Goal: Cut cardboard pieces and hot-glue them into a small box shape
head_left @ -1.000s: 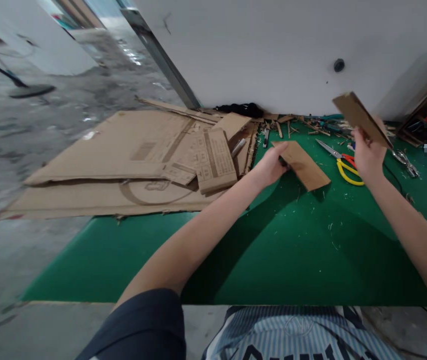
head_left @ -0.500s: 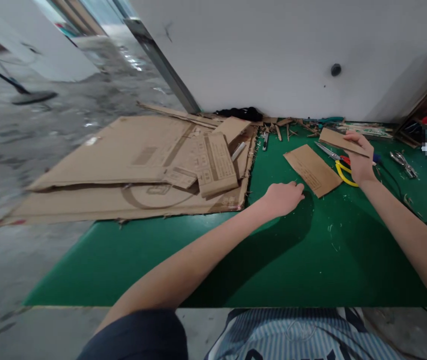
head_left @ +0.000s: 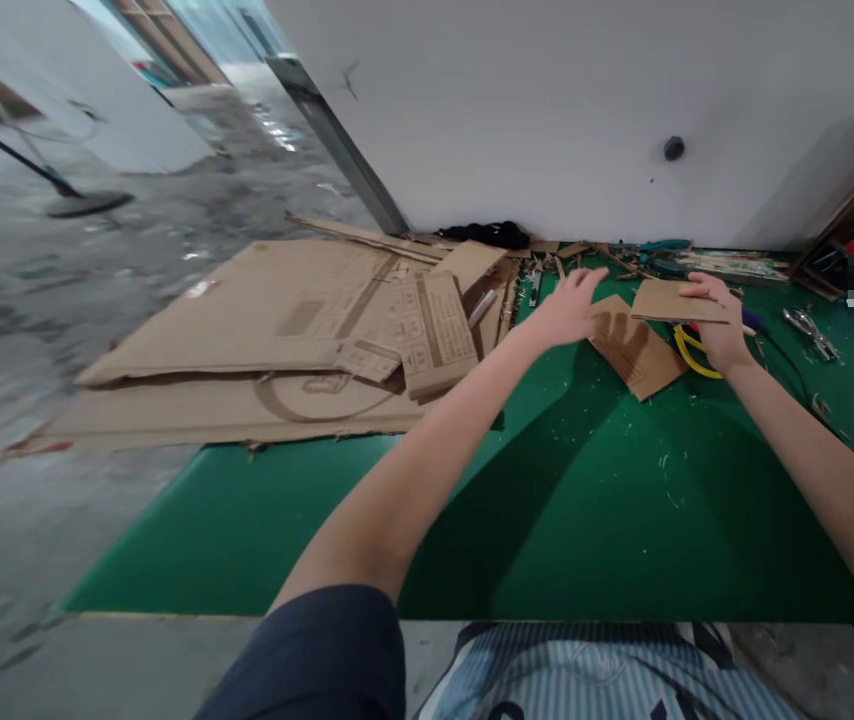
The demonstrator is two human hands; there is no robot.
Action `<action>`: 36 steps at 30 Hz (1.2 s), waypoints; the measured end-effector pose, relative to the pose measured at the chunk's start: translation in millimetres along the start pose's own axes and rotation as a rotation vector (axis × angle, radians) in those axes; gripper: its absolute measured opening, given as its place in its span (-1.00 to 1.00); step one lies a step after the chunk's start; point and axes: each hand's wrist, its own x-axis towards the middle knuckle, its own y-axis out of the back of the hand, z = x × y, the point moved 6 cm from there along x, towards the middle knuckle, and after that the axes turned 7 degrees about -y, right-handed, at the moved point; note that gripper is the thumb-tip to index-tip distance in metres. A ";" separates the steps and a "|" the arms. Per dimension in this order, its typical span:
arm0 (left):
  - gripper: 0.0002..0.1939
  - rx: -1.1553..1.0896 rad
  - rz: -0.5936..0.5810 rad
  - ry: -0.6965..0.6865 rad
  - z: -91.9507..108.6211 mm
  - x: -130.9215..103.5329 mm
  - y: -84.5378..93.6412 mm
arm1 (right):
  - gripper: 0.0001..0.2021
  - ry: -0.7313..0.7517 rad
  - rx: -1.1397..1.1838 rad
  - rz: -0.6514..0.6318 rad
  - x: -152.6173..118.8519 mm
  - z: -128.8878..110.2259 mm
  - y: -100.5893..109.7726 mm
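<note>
Cardboard, flat and tan, was pinched in the right hand above the table; a browner, faintly printed piece lay there near the left hand, empty, fingers loosely spread.

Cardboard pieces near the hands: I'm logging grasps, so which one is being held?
The raised piece gripped by the right hand. Being held up sets it apart: the lower piece lies on the green tabletop.

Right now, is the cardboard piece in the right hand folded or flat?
Flat, where visible: the cardboard piece shows an even face and straight near edge, no crease; the right hand covers part of it.
</note>
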 end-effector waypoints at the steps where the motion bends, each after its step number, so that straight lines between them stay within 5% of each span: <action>1: -0.22 0.016 -0.122 -0.030 7.8 -2.3 -14.0 | -0.83 -0.021 0.010 -0.002 1.3 2.7 0.9; 3: -0.25 0.081 -0.324 -0.031 20.4 -13.5 -36.3 | -0.86 -0.084 0.037 0.029 5.3 8.6 4.0; 5: -0.28 0.155 -0.364 -0.030 32.8 -27.6 -42.6 | -0.88 -0.165 0.069 0.093 10.5 14.0 8.8; 8: -0.25 0.273 -0.279 -0.013 53.1 -51.1 -31.3 | -0.84 -0.360 0.251 0.145 16.7 21.3 13.6; 11: -0.31 0.370 -0.347 -0.015 72.9 -73.8 -18.6 | -0.83 -0.611 0.581 0.074 16.4 23.5 9.7; 14: -0.48 0.145 -0.466 -0.072 83.7 -82.3 -9.7 | -0.86 -0.778 0.735 -0.080 11.0 13.3 2.8; 16: -0.50 -0.087 -0.344 -0.008 76.2 -73.6 3.5 | -0.84 -0.868 0.811 -0.140 5.0 3.7 -2.1; 19: -0.46 -0.498 0.116 0.238 45.7 -57.5 24.5 | -0.80 -0.939 0.902 -0.233 -5.5 -16.7 -17.0; 21: -0.40 -0.896 0.182 0.397 33.8 -53.5 11.8 | -0.79 -0.936 0.917 -0.320 -13.9 -33.0 -32.8; 23: -0.34 -1.205 0.026 0.444 41.3 -51.8 -11.8 | -0.78 -0.870 0.864 -0.401 -21.5 -48.5 -49.4; 25: -0.30 -1.258 -0.105 0.386 53.6 -53.0 -27.2 | -0.74 -0.767 0.760 -0.423 -25.9 -59.4 -61.1; 30: -0.44 -1.292 0.043 0.312 45.3 -57.6 -29.0 | -0.52 -0.566 0.155 -0.480 -19.1 -66.5 -55.4; 33: -0.53 -1.423 0.280 0.363 14.1 -60.8 -16.4 | -0.47 -0.458 -0.415 -0.881 -26.1 -70.2 -48.2; 36: -0.55 -1.457 0.441 0.398 -14.6 -63.8 -4.3 | -0.34 -0.288 -0.568 -1.374 -60.9 -87.7 -54.1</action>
